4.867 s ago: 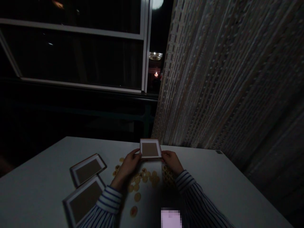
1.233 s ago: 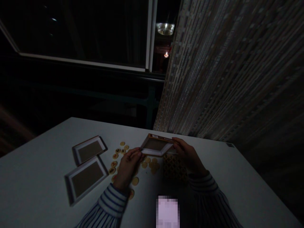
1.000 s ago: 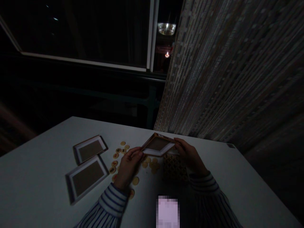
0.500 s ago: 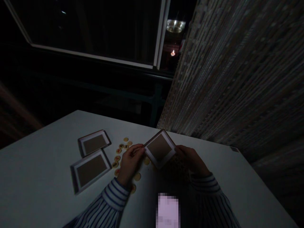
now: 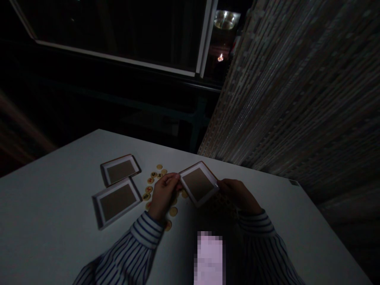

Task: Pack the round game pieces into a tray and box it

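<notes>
Two hands on one shallow rectangular box half [image 5: 198,184]: left hand [image 5: 162,194] pinches the corner on its side, thumb above fingers; right hand [image 5: 240,194] grips the opposite corner. Box half sits between them over the white table [image 5: 44,206], tilted, hollow side toward the head camera; corner grips presumably leave its interior uncovered. Outward of left hand: farther tray [image 5: 121,171] and nearer tray [image 5: 117,202], hollow sides up, meeting at one edge, probably lying there to stay clear of the loose xiangqi pieces [image 5: 149,189] around that hand. Below right hand: rounded shapes [image 5: 227,202], too shadowed to identify.
</notes>
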Demonstrator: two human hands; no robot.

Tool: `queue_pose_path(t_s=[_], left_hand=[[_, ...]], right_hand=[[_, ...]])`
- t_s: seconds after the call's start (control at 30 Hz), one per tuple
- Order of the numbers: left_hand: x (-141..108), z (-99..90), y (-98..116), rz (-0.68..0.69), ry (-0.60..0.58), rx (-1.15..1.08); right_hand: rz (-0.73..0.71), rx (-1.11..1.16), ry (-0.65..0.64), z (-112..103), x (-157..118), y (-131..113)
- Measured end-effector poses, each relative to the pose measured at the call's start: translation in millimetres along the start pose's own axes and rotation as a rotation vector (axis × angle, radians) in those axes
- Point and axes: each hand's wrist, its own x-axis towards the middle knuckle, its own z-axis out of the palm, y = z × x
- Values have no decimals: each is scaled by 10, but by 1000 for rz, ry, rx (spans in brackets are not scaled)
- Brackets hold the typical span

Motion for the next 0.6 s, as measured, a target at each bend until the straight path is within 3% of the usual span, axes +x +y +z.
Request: queue_pose_path(t_s=[0.27,0.6], left_hand=[[11,-39,-27,10,-146,-133],[-39,-51,-4,8,-198,-76]], right_hand=[[-81,163,144,59,18,107],[-68,261,356,65,23,130]])
